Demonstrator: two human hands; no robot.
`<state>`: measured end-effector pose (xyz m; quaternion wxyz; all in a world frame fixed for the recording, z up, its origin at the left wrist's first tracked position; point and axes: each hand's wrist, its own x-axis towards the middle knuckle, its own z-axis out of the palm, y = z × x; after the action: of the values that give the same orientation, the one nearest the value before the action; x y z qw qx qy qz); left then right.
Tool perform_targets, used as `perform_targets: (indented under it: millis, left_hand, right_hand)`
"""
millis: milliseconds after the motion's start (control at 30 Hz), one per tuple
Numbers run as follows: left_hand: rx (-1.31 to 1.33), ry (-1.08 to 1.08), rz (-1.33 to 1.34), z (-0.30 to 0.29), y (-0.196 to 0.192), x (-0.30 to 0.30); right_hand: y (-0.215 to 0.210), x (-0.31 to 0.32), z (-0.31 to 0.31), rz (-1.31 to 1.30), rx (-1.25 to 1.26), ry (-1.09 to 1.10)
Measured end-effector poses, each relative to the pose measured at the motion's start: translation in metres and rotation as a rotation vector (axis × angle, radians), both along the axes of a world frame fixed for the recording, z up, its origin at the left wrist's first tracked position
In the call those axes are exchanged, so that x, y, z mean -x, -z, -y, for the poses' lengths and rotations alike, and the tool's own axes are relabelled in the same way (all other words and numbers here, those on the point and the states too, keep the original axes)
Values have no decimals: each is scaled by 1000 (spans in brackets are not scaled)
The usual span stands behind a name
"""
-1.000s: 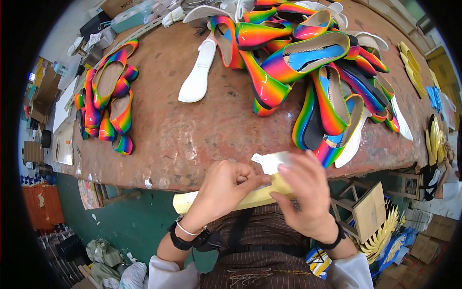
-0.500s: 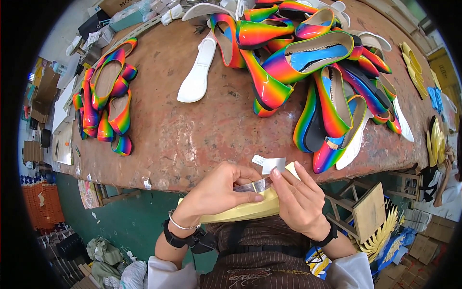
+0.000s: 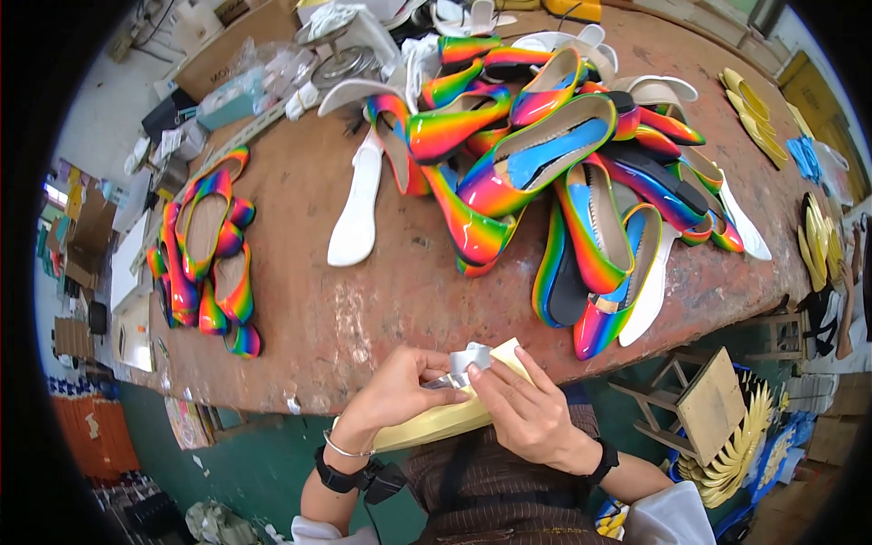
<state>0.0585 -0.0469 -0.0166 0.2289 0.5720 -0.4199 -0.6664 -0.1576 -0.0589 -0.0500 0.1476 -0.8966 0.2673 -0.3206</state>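
My left hand point(image 3: 395, 386) is closed around a pale-yellow layered bundle point(image 3: 436, 427), long and narrow like stacked insoles. Its exact kind is not clear. My right hand point(image 3: 531, 413) grips the other end, its fingers lying along the side. Between the two hands, on top of the bundle, a small silvery-white tag point(image 3: 470, 357) stands up at my right fingertips. A clear shiny strip point(image 3: 443, 381) lies beside it, near my left thumb. Just beyond my hands is the worn brown tabletop point(image 3: 400, 313).
Many rainbow flats point(image 3: 545, 163) are heaped at the table's right, with a smaller pile point(image 3: 204, 236) at the left. A white sole piece point(image 3: 354, 213) lies between them. Yellow pieces point(image 3: 754, 118) sit at the right edge. A wooden stool point(image 3: 708, 409) stands below, right of me.
My view has tilted up, so the table sits lower in the picture. Both hands still hold the yellow bundle. The silvery-white tag now looks curled rather than flat.
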Motion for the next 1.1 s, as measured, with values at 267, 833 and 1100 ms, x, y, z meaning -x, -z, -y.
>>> perform_targets:
  millis: [267,833,1100]
  left_hand:
    - [272,8,929,42,18,-45]
    - [699,-319,268,115,-25,115]
    - [204,-1053,-862,-39,-2,14]
  right_hand:
    - [-18,12,8,536,-343,125]
    - [-58,138,36,842,-397,523]
    - [-87,43,69,607,-312,-91]
